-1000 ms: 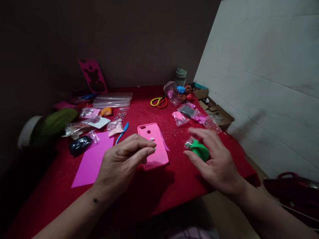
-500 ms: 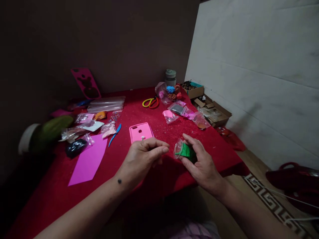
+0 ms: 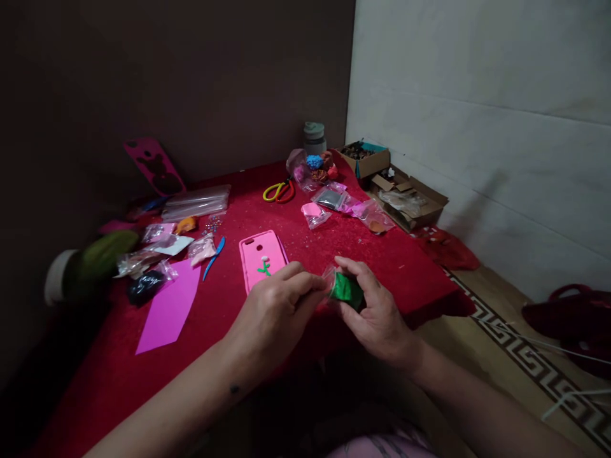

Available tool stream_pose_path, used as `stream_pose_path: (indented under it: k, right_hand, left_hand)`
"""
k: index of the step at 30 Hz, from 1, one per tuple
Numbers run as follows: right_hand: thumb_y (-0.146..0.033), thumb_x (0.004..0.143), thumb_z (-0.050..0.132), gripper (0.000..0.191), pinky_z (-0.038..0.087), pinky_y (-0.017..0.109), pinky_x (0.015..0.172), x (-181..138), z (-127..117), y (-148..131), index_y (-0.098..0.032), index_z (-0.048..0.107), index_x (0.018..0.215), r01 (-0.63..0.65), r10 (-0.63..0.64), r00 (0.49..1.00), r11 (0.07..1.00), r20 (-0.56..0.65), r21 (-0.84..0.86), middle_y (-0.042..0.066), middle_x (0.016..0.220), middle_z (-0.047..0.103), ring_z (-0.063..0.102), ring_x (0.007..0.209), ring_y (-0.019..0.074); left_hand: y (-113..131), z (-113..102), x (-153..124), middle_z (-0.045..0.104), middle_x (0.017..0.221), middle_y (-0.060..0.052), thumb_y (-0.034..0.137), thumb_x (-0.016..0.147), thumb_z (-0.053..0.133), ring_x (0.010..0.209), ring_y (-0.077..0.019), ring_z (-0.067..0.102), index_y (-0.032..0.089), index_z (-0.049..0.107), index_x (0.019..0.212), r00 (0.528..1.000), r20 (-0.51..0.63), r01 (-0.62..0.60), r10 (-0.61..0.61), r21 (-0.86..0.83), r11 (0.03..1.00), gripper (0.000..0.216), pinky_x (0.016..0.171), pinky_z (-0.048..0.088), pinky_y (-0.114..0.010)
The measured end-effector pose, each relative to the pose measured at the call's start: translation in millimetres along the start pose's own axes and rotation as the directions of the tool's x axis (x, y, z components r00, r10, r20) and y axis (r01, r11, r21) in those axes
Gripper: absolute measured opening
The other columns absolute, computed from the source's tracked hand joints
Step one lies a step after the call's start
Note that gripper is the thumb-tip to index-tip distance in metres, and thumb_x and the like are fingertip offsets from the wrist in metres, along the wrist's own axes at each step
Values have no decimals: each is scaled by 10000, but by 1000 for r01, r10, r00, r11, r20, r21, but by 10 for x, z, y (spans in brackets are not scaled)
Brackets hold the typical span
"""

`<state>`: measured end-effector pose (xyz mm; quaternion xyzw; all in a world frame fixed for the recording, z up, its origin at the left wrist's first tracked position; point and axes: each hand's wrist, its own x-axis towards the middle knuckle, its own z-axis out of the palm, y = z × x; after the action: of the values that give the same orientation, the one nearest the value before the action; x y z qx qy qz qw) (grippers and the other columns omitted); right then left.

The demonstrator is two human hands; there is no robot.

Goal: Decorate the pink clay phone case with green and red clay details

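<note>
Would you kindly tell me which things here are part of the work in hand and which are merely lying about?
In hand: left hand and right hand on the small bag of green clay; pink phone case bearing a green stem.

Lying about: scissors, blue tool, pink sheet, cardboard boxes.

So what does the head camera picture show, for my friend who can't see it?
Two bare hands, the left hand and right hand, hold a small clear plastic bag of green clay above a red cloth-covered table. A pink phone case lies just behind them.

Scissors (image 3: 279, 191), blue tool (image 3: 214, 257), pink sheet (image 3: 168, 309) on red cloth (image 3: 391, 257).
</note>
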<state>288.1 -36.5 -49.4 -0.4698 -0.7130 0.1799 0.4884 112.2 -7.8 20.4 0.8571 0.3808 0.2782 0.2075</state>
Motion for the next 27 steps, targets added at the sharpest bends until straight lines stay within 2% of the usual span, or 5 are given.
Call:
stream_pose_path:
  k: [6, 10, 14, 21, 27]
  right_hand:
    - [-48, 808, 557, 586, 468, 369, 1048, -13, -2, 2, -212, 420, 1353, 48, -49, 998, 999, 33, 23, 105, 1227, 592, 574, 1167, 206]
    - [-36, 806, 555, 592, 480, 362, 1035, -13, -1, 15, -213, 420, 1354, 45, -47, 998, 998, 31, 37, 106, 1229, 593, 581, 1156, 202]
    - [-21, 796, 566, 599, 472, 361, 1047, -9, -2, 19, -218, 428, 1344, 35, -36, 999, 998, 27, 54, 103, 1237, 597, 575, 1183, 202]
    - [-51, 807, 577, 545, 479, 355, 1042, -8, -7, 8, -211, 457, 1313, 24, -26, 999, 996, 27, 81, 107, 1240, 613, 585, 1176, 201]
    - [-48, 804, 574, 546, 471, 328, 1048, -3, -18, 13, -203, 459, 1315, -1, -1, 1000, 995, 23, 96, 104, 1257, 613, 582, 1189, 184]
  left_hand:
    - [-46, -56, 60, 616, 739, 12, 71, 907, 558, 602, -73, 560, 148, 719, 858, 977, 187, 125, -106, -94, 988, 185, 595, 416, -169]
    - [-44, -59, 81, 610, 710, 15, 64, 891, 570, 562, -66, 541, 141, 725, 839, 980, 175, 107, -98, -45, 993, 180, 554, 398, -163]
    - [-9, -67, 111, 623, 684, 17, 78, 841, 646, 580, -72, 550, 129, 695, 730, 985, 137, 104, -106, 17, 994, 133, 542, 380, -157]
    - [-28, -131, 134, 625, 652, 42, 79, 915, 485, 483, -48, 513, 139, 713, 910, 956, 293, -3, -15, 61, 998, 236, 516, 365, -154]
    - [5, -183, 122, 622, 624, 42, 154, 928, 509, 537, -64, 563, 148, 677, 804, 947, 295, 105, -126, 86, 991, 209, 533, 380, -150]
